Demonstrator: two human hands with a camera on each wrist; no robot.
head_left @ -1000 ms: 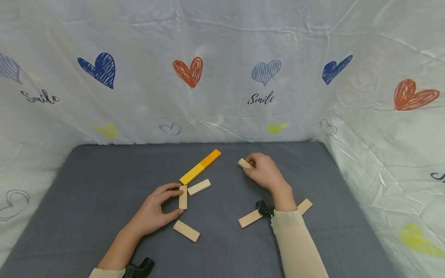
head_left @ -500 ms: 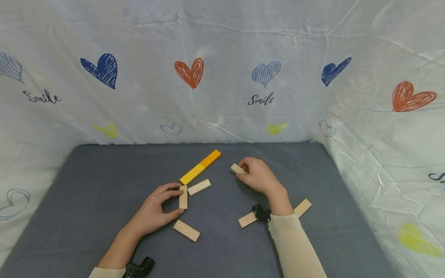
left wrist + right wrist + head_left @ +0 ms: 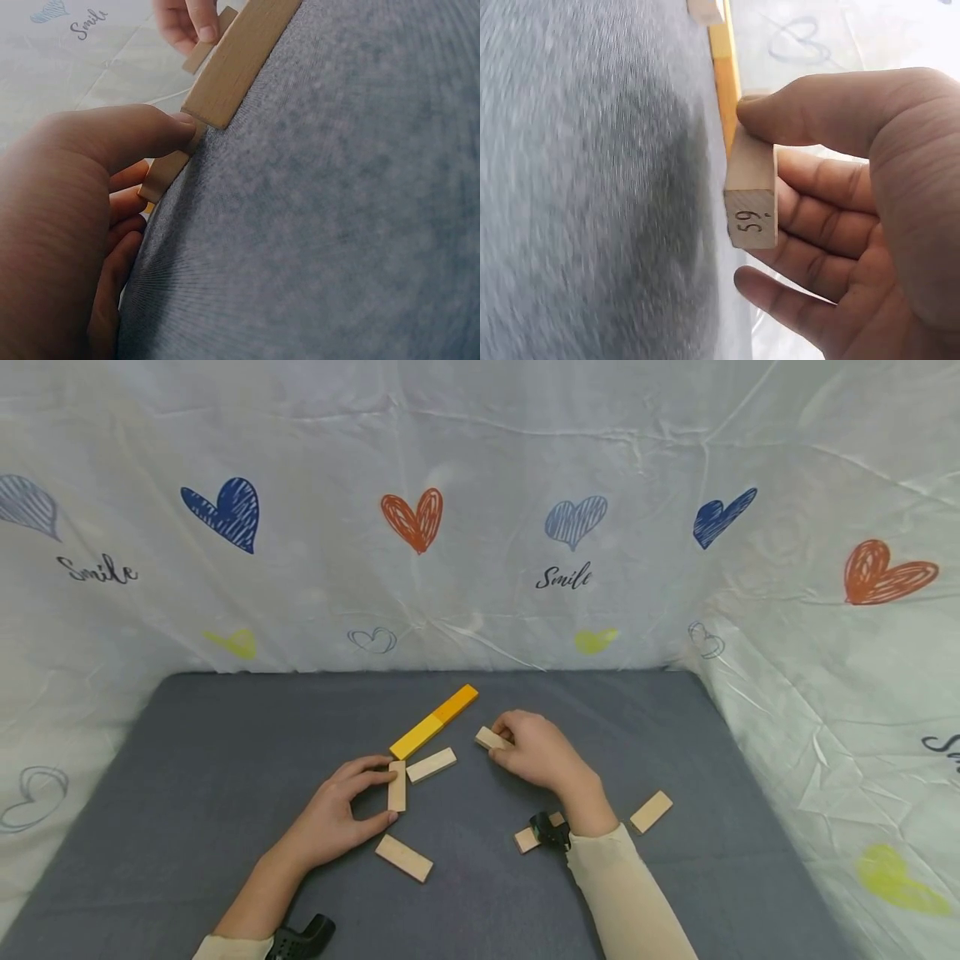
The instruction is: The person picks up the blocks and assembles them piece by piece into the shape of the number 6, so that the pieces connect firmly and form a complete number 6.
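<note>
My left hand [image 3: 333, 818] pinches a plain wooden block [image 3: 397, 789] lengthwise, thumb at its near end and a finger at its far end. That block lies on the grey cloth, its far end by the lower tip of a yellow block [image 3: 415, 739]. An orange block [image 3: 455, 703] continues the yellow one in a slanting line. Just right of the left hand's block lies another plain block [image 3: 432, 766]. Farther right, my right hand [image 3: 536, 752] grips a wooden block [image 3: 487, 738] between thumb and fingers; the right wrist view shows a dark number on the block's end [image 3: 751, 219].
One plain block [image 3: 404, 858] lies nearer the front, below the left thumb. Two more lie to the right: one [image 3: 651, 812] beside the right forearm, one [image 3: 527, 840] partly hidden under the wrist camera [image 3: 551, 832]. A white curtain [image 3: 480, 585] with hearts hangs behind the table.
My right hand has moved left and slightly toward the front with its wooden block, closer to the orange and yellow blocks. The left hand stays at its block.
</note>
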